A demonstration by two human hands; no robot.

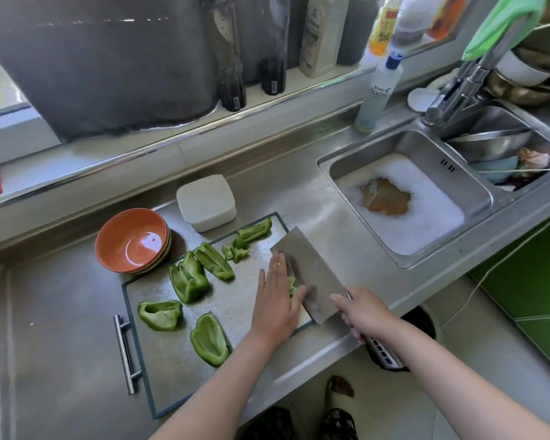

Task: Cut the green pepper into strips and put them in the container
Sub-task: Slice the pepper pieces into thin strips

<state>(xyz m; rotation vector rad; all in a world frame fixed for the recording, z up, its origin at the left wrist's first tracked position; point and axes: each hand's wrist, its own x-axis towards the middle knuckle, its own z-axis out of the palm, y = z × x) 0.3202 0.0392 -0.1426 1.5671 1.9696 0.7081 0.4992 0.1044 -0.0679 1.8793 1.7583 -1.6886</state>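
The left hand [277,301] is being held flat, fingers straight and together, pressing a small pepper piece [292,285] onto the board [172,369] near its right edge. The cleaver [311,274] is being gripped by the right hand [364,314], whose fingers are curled round the handle. The broad blade is being held just beside the left fingers, against the pepper piece, most of which is being hidden by hand and blade. Larger pepper sections [161,314] are lying on the board: two near its front, two overlapping at its middle, one at its far edge. Small offcuts [237,252] are lying beside the last. The white container [206,203] is standing on the counter just beyond the board's far edge, well apart from both hands; whether it is lidded or upturned cannot be told. An orange bowl [132,241] is standing to its left, just beside the board's far-left corner. A clear bottle [378,90] behind the sink [426,154] is bearing the word "home"; other labels are too blurred to be read.
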